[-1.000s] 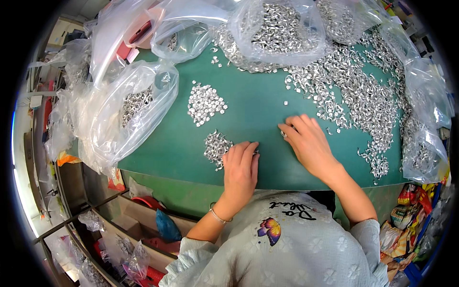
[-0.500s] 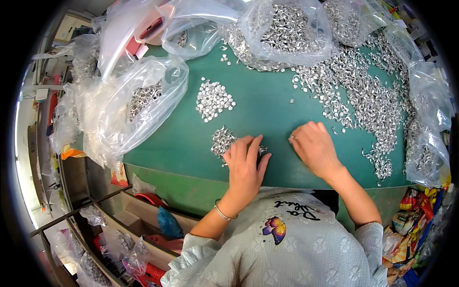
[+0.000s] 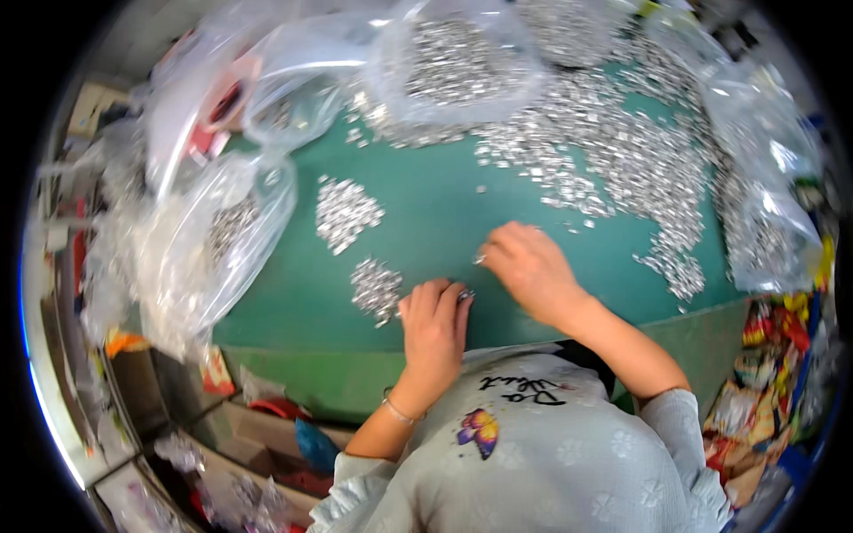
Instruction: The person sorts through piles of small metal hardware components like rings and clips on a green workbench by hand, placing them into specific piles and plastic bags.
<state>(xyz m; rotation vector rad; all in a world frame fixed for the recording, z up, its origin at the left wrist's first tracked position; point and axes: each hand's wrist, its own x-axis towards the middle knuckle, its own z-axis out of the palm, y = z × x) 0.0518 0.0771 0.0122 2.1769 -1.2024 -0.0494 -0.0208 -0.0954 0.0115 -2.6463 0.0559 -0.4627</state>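
My left hand (image 3: 434, 322) is closed, with a small silver metal piece (image 3: 466, 295) pinched between thumb and fingertips. Just left of it lies a small pile of silver hook-like pieces (image 3: 377, 290). To the right, above the green tabletop (image 3: 418, 213), my right hand (image 3: 530, 269) is also closed. A tiny shiny metal piece (image 3: 480, 259) shows at its fingertips. Farther off sits another pile of small silver pieces (image 3: 347, 213), and one lone piece (image 3: 482, 189) lies beyond my right hand. Motion blur hides the pieces' finer shapes.
A large spread of loose silver pieces (image 3: 635, 164) covers the right side. Clear plastic bags of metal parts stand around it, including a far bag (image 3: 458, 67), a right bag (image 3: 769, 231) and a left bag (image 3: 235, 240). Below the table's left edge are open drawers (image 3: 258, 422).
My left hand has come away from the hook pile to its right, with a piece in its fingers. My right hand has moved slightly nearer the left. The whole view has shifted.
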